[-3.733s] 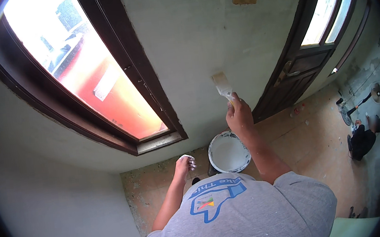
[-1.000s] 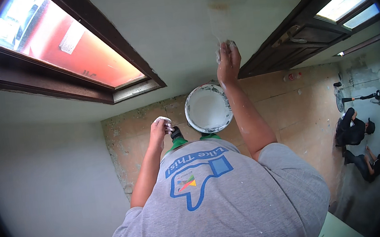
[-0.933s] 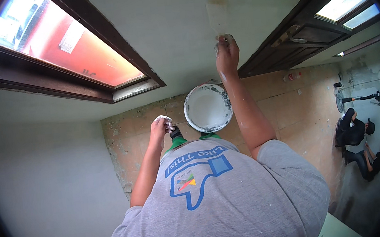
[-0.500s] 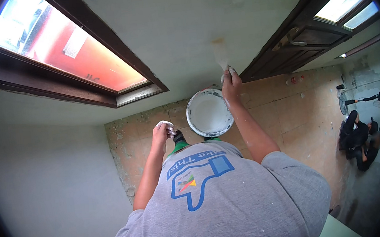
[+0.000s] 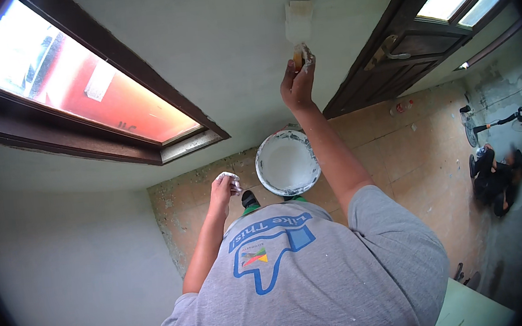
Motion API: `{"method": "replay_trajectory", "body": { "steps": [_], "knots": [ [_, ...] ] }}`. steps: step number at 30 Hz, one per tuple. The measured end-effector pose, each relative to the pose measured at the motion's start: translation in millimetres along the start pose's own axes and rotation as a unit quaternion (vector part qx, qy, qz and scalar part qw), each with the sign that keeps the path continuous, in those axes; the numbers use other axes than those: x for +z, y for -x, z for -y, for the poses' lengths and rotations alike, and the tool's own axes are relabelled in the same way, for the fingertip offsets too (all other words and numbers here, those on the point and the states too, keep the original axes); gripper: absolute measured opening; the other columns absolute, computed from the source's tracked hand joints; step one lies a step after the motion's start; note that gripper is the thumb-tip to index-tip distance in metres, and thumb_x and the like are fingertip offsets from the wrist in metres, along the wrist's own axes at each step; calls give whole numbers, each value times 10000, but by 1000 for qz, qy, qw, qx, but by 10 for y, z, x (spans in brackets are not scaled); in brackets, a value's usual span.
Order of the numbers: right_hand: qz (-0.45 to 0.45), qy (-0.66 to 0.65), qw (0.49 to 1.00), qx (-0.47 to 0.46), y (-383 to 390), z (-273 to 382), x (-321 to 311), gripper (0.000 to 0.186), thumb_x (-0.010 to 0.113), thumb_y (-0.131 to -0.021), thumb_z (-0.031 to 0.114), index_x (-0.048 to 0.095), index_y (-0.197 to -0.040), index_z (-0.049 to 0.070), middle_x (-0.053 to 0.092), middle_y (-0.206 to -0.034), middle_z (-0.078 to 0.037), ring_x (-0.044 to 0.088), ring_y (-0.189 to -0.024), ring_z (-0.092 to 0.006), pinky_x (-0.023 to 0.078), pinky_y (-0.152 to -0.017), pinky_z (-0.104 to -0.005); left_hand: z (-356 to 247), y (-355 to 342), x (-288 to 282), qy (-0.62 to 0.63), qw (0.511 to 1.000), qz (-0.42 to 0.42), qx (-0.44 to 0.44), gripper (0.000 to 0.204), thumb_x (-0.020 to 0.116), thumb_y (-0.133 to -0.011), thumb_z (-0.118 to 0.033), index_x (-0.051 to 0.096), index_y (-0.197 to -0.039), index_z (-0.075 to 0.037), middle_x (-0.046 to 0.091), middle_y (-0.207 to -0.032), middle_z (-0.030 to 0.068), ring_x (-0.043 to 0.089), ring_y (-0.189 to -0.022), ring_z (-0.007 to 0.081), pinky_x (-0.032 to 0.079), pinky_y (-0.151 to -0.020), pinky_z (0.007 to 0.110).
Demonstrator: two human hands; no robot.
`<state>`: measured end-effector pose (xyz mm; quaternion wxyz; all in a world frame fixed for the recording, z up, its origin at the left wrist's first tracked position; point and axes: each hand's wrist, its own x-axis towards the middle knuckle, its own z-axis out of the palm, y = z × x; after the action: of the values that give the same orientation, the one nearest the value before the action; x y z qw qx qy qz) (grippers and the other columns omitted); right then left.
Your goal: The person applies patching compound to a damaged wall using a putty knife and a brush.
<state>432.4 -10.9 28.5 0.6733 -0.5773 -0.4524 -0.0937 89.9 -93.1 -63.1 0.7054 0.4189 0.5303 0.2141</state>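
- Head view: my brush (image 5: 299, 22), broad and whitish, is at the wall (image 5: 217, 38), its bristles pointing up; whether they touch the surface I cannot tell.
- It sits between the right edge of the dark window frame (image 5: 134, 73) and the left edge of the brown door (image 5: 388, 50), nearer the door.
- My right hand (image 5: 298, 84) is clamped on its handle, with white smears on the fingers.
- My left hand (image 5: 221, 190) hangs low, well apart from the right, fingers curled in and white at the tips; whether they grip anything I cannot tell.
- Between and below my hands, the round bucket (image 5: 260, 170) stands near the floor's wall-side edge, its rim smeared, something white inside.
- Just left of it on the tiled floor (image 5: 387, 169) is my black footwear (image 5: 249, 198).
- Along that same floor edge, below the door, lies a clear-and-red bottle (image 5: 401, 107).
- Toward the floor's right edge are a standing fan (image 5: 497, 123) and a blurred person in black (image 5: 494, 184).
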Motion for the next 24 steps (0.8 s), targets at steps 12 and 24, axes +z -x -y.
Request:
{"method": "replay_trajectory", "body": {
  "steps": [12, 24],
  "knots": [
    [150, 226, 962, 36, 838, -288, -337, 440, 541, -841, -31, 476, -1276, -6, 533, -1113, -278, 565, -994, -455, 496, -805, -525, -36, -51, -11, 10, 1000, -2, -17, 226, 462, -966, -191, 609, -871, -48, 610, -733, 45, 597, -625, 141, 483, -566, 294],
    [266, 335, 848, 314, 2038, -72, -1092, 596, 600, -829, 165, 412, -1364, -19, 588, -1180, -289, 598, -1079, -418, 495, -905, -489, -39, -432, 198, -10, 995, 88, -35, 226, 471, -960, -228, 618, -941, -57, 627, -762, 39, 615, -658, 150, 480, -606, 291]
  ]
}}
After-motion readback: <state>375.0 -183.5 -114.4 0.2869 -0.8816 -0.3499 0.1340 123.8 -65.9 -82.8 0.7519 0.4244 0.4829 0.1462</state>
